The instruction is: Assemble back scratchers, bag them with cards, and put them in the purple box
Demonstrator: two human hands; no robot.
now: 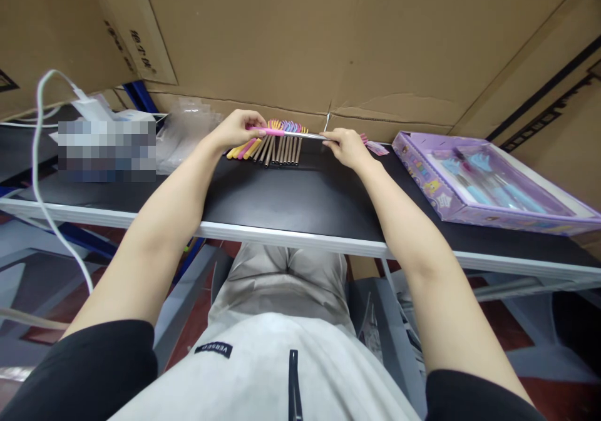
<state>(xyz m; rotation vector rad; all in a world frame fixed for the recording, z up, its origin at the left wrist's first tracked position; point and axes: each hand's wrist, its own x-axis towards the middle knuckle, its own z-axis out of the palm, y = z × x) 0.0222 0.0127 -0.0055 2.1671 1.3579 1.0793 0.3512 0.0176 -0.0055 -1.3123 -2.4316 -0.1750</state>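
Both hands hold a thin rod [298,135] level above the table; it has a pink grip and a silver metal shaft. My left hand [239,127] is closed on the pink end. On the silver end, my right hand [345,146] is closed too, its fingers hiding the tip. Just behind and below the rod lies a row of similar sticks [282,152] with brown shafts and yellow, purple and pink loop-like ends. A few yellow and pink handles [244,150] rest at the row's left side, near my left hand.
A purple box [451,211] with a clear window stands at the right. Clear plastic bags [185,136] lie at the left, beside a blurred-out item and a white cable [37,139]. Cardboard [300,39] walls the back of the black table [291,196]. Pink pieces [377,148] lie beyond my right hand.
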